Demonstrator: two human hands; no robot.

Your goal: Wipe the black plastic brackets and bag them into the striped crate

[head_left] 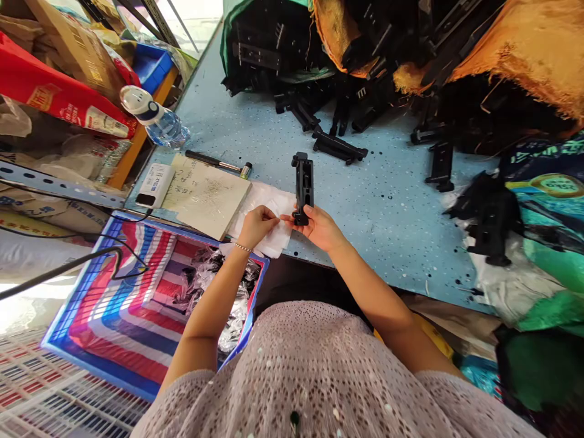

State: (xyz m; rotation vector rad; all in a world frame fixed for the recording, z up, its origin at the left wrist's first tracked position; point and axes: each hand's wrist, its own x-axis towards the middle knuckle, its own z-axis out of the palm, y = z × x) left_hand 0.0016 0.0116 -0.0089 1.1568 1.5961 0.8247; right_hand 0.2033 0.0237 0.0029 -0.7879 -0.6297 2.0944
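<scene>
A long black plastic part with slots along its body stands nearly upright in my right hand. My right thumb and fingers are closed around its lower end. Just to the left, my left hand is closed in a pinch, its fingertips close to my right fingers. Whatever the pinch holds, if anything, is too small to see. Under both hands lie thin white plastic bags on the blue speckled table. Left of them is a cardboard sheet with handwriting on it.
A small hammer, a white box and a water bottle are at the left. Sacks spill similar black parts along the back. A blue crate with striped lining and bagged pieces sits below the table's left edge.
</scene>
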